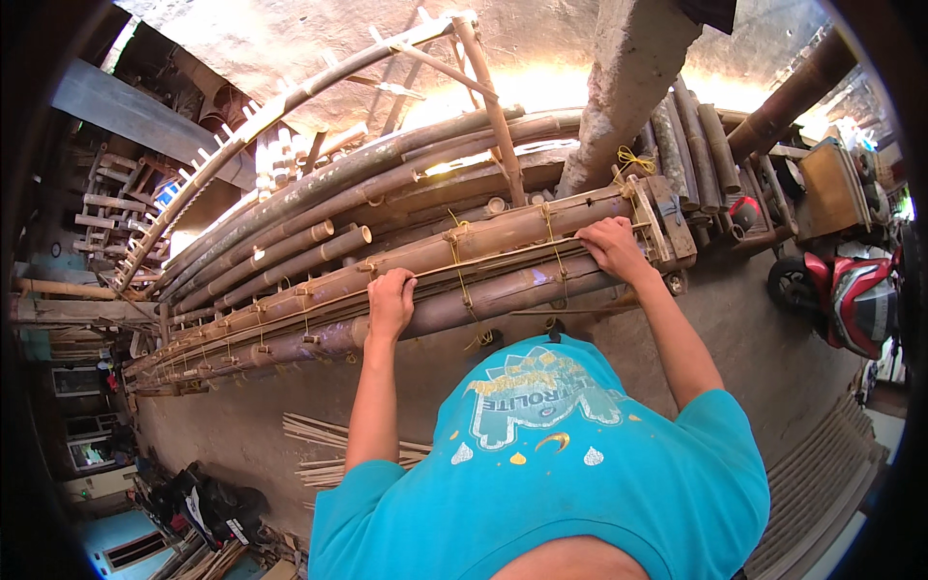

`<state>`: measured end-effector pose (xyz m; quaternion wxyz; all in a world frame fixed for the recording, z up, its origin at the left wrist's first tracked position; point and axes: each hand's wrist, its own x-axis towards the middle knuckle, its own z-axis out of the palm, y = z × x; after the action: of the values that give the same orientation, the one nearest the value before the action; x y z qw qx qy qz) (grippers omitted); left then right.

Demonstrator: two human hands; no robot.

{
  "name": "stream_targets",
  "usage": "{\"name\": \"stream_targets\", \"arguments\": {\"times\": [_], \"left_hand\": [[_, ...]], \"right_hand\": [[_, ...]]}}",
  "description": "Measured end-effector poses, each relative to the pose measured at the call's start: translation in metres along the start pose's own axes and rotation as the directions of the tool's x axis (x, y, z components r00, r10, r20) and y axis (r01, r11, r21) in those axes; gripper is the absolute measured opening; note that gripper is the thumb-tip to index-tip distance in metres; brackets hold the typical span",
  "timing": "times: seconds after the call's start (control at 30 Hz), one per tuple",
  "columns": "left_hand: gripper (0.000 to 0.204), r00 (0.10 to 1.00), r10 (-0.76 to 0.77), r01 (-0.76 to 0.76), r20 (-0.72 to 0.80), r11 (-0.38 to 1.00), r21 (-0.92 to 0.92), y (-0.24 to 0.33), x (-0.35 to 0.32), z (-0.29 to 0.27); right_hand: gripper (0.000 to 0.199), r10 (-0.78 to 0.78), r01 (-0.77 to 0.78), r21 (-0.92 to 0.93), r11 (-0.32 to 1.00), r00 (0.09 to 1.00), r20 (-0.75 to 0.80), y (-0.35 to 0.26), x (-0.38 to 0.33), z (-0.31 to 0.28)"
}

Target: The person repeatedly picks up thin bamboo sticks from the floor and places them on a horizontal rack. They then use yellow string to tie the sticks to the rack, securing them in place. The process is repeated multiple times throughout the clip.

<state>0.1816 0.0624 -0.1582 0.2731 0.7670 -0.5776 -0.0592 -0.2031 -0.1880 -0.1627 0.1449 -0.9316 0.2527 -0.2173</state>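
Observation:
Two long bamboo poles lie side by side in front of me, the far pole (503,232) and the near pole (435,317), with pegs along them. Thin bamboo strips (512,253) run lengthwise in the gap between. My left hand (391,302) is closed with fingertips pinching a strip near the middle of the poles. Toward the right end, my right hand (614,248) also has its fingers closed on the strip; its fingertips are partly hidden. Yellow cord (460,253) crosses between the poles at several places. A wooden end block (674,217) sits just right of my right hand.
Several thick bamboo poles (329,184) are stacked behind, under a curved pegged bamboo rail (237,145). A concrete pillar (619,92) stands beyond. Loose bamboo slats (333,445) lie on the floor at left. A red motorcycle (851,300) is parked at right.

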Motion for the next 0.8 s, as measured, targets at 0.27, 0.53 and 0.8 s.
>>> {"name": "stream_targets", "arguments": {"times": [0.27, 0.53, 0.8], "left_hand": [[0.009, 0.999, 0.045, -0.045, 0.019, 0.999, -0.014, -0.008, 0.002, 0.0], [0.009, 0.995, 0.046, -0.043, 0.094, 0.999, -0.033, -0.019, 0.007, 0.0], [0.015, 0.99, 0.031, -0.026, 0.139, 0.999, -0.039, -0.029, 0.002, 0.005]], "right_hand": [[0.015, 0.052, -0.048, -0.032, 0.998, 0.989, 0.139, -0.006, 0.008, -0.007], [0.019, 0.067, -0.064, -0.022, 0.998, 0.946, 0.316, 0.008, 0.024, -0.009], [0.028, 0.078, -0.042, -0.082, 0.996, 0.852, 0.518, 0.018, 0.043, -0.012]]}}
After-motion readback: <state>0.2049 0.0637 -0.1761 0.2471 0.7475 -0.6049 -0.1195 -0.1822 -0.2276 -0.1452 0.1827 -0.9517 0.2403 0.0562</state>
